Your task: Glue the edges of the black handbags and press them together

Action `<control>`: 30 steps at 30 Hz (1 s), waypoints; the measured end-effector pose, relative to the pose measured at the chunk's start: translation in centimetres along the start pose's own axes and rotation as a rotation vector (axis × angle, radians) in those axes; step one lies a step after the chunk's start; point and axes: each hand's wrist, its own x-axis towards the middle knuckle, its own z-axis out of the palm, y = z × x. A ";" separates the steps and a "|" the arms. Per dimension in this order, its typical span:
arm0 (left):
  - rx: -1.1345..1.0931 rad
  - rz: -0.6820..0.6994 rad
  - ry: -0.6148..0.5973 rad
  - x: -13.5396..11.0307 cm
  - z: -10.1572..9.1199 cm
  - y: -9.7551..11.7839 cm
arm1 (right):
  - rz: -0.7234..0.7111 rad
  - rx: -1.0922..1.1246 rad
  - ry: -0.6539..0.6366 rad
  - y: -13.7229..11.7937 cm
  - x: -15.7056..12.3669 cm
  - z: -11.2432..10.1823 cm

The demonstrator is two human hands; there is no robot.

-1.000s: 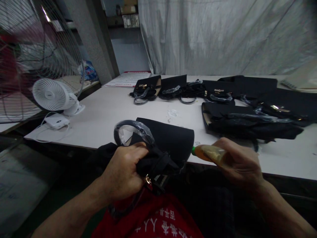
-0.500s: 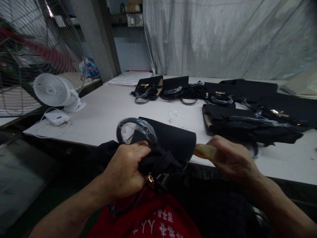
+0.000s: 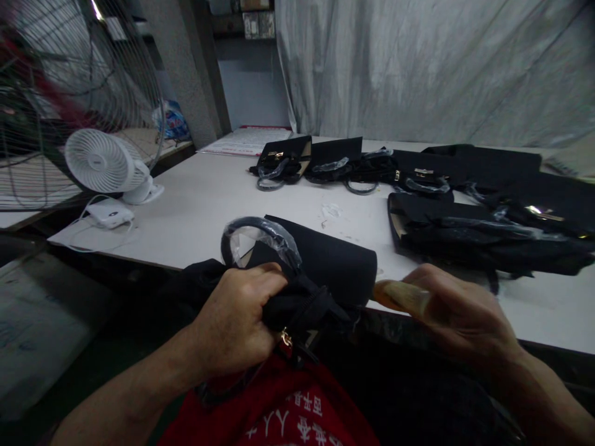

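Note:
My left hand (image 3: 239, 316) is closed around the bunched fabric of a black handbag (image 3: 325, 257), holding it over the table's front edge. A round handle wrapped in clear plastic (image 3: 263, 226) stands up from the bag, and a gold clasp (image 3: 286, 339) hangs below my fingers. The bag's stiff black panel points to the right. In my right hand (image 3: 465, 310) is a tan, rounded tool (image 3: 400, 296), its tip at the right edge of that panel. I cannot make out its exact kind, and its far end is hidden in my fist.
Several black handbags (image 3: 286, 158) lie along the back and right of the white table (image 3: 186, 192), one large bag (image 3: 465, 229) near my right hand. A small white fan (image 3: 100, 161) and a white box with a cable (image 3: 110, 214) sit at the left.
My right hand and the tan tool have shifted slightly right and down in the picture. The view has turned a little; my left hand keeps its hold on the handbag.

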 end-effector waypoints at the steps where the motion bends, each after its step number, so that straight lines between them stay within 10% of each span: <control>1: -0.004 -0.003 -0.004 0.0 0.0 -0.1 | 0.014 0.003 0.015 0.0 -0.2 -0.3; 30: -0.019 -0.020 -0.008 0.0 0.4 -0.2 | 0.068 0.095 0.145 0.4 -1.5 0.5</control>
